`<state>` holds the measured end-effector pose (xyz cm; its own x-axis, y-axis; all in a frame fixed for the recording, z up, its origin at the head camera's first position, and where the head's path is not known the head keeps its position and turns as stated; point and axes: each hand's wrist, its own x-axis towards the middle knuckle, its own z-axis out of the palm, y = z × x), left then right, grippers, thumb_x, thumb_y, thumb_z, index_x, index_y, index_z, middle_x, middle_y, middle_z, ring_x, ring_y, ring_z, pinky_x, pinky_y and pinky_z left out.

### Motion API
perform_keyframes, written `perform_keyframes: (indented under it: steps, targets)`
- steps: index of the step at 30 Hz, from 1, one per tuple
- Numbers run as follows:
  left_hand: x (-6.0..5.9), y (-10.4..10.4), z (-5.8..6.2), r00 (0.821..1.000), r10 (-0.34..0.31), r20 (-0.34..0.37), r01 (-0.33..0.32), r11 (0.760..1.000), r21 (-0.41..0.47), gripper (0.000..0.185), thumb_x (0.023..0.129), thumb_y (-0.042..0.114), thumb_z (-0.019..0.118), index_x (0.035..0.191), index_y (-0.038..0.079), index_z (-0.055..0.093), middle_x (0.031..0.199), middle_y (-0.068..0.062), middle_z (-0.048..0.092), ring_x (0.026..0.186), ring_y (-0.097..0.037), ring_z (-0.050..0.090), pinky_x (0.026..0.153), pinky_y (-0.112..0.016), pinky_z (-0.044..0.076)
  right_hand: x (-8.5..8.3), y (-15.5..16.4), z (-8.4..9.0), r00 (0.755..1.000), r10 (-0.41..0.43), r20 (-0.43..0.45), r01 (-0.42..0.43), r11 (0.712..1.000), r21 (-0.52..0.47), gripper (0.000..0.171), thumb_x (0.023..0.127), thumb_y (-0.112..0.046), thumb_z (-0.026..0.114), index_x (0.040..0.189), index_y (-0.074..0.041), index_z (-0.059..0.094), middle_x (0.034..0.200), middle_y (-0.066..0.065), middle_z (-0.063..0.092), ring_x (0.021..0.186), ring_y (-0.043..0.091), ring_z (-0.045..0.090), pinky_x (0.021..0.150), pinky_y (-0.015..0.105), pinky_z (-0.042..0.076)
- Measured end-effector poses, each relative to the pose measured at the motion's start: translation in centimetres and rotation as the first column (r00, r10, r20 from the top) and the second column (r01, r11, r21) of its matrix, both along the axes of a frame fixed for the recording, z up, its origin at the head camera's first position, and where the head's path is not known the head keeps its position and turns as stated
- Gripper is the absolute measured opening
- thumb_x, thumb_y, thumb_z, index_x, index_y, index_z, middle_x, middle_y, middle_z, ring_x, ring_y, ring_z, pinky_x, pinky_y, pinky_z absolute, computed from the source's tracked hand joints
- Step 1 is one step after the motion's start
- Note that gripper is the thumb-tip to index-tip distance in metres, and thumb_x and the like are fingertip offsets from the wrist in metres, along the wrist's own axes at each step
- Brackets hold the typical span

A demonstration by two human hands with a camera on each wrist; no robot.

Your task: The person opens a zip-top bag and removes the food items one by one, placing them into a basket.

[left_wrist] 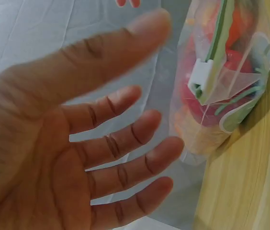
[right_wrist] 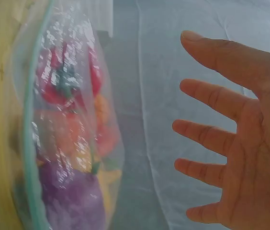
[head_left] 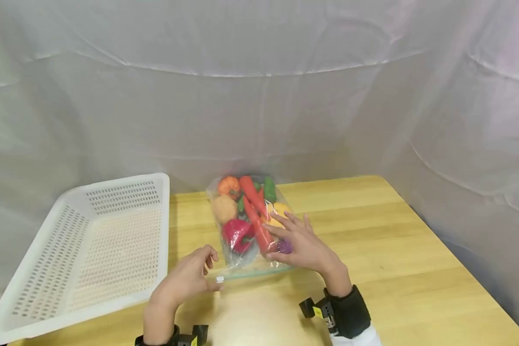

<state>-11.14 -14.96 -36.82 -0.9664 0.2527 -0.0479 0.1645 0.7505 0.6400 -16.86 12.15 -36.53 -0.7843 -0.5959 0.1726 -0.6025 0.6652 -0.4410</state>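
Note:
A clear zip bag [head_left: 242, 262] full of colourful vegetables lies on the table, its zip edge with a white slider [head_left: 220, 279] toward me. Inside show a red bell pepper [head_left: 237, 235], an orange pumpkin [head_left: 229, 186], long red pieces [head_left: 259, 226] and something purple [right_wrist: 73, 196]. My left hand [head_left: 189, 276] is beside the bag's near left corner, fingers bent loosely and apart from the slider in the left wrist view. Above the bag's right side hovers my right hand [head_left: 304, 244], fingers spread; the right wrist view shows a gap between it and the bag.
A large white perforated basket [head_left: 166, 230] stands at the left, close to my left arm. The wooden table [head_left: 372, 240] extends to the right of the bag. Grey cloth [head_left: 259, 120] hangs behind the table and along its right side.

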Motion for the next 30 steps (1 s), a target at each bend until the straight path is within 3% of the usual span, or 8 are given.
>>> perform_keyframes:
  steps: [6, 11, 15, 19, 24, 30]
  targets:
    - [-0.2, 0.2, -1.2, 0.996, -0.083, -0.024, 0.083, 0.996, -0.020, 0.034, 0.067, 0.003, 0.077, 0.089, 0.008, 0.052, 0.082, -0.003, 0.053, 0.075, -0.016, 0.050, 0.061, -0.021, 0.040, 0.4, -0.9, -0.9, 0.999, 0.037, 0.016, -0.037, 0.999, 0.010, 0.060, 0.082, -0.042, 0.067, 0.135, -0.021, 0.050, 0.151, 0.008, 0.034, 0.141, 0.040, 0.020, 0.106, 0.071, 0.002]
    - [-0.8, 0.4, -1.9, 0.981, -0.147, -0.125, 0.139, 0.988, -0.074, 0.024, 0.067, -0.008, 0.066, 0.084, 0.009, 0.059, 0.078, 0.000, 0.060, 0.071, -0.014, 0.055, 0.060, -0.019, 0.043, 0.6, -2.5, -1.1, 0.994, 0.109, 0.003, -0.109, 0.993, 0.041, 0.060, 0.084, -0.045, 0.063, 0.137, -0.020, 0.049, 0.151, 0.008, 0.034, 0.141, 0.039, 0.020, 0.105, 0.073, 0.007]
    - [-1.1, 0.5, -1.6, 0.976, -0.112, -0.185, 0.095, 0.991, -0.096, 0.015, 0.072, -0.003, 0.069, 0.076, 0.010, 0.065, 0.073, 0.002, 0.065, 0.067, -0.010, 0.058, 0.060, -0.017, 0.046, 0.7, -3.6, -1.1, 0.985, 0.172, -0.027, -0.170, 0.983, 0.070, 0.059, 0.085, -0.045, 0.060, 0.137, -0.018, 0.048, 0.150, 0.009, 0.036, 0.142, 0.037, 0.021, 0.105, 0.071, 0.013]
    - [-1.1, 0.6, -1.2, 0.970, -0.067, -0.234, 0.043, 0.993, -0.107, 0.008, 0.075, 0.005, 0.072, 0.079, 0.010, 0.070, 0.074, 0.002, 0.068, 0.067, -0.007, 0.060, 0.062, -0.016, 0.048, 1.0, -4.3, -1.3, 0.978, 0.195, -0.072, -0.190, 0.979, 0.073, 0.054, 0.086, -0.042, 0.061, 0.133, -0.018, 0.052, 0.146, 0.009, 0.042, 0.140, 0.034, 0.028, 0.109, 0.065, 0.018]
    - [-1.0, 0.8, -0.9, 0.927, -0.066, -0.369, 0.021, 0.992, -0.123, 0.006, 0.074, 0.010, 0.075, 0.078, 0.011, 0.072, 0.075, 0.003, 0.070, 0.069, -0.008, 0.062, 0.062, -0.017, 0.049, 1.1, -5.3, -1.5, 0.951, 0.235, -0.202, -0.237, 0.971, 0.015, 0.040, 0.085, -0.034, 0.065, 0.120, -0.013, 0.063, 0.129, 0.006, 0.057, 0.127, 0.025, 0.047, 0.108, 0.045, 0.036]
    - [-1.0, 1.1, -0.7, 0.872, -0.045, -0.488, -0.034, 0.988, -0.152, 0.008, 0.069, 0.011, 0.079, 0.074, 0.012, 0.072, 0.075, 0.003, 0.071, 0.071, -0.010, 0.063, 0.064, -0.021, 0.050, 1.4, -6.8, -2.1, 0.928, 0.186, -0.323, -0.209, 0.977, -0.037, 0.021, 0.085, -0.028, 0.066, 0.102, -0.015, 0.070, 0.100, -0.004, 0.066, 0.096, 0.010, 0.060, 0.085, 0.022, 0.049]
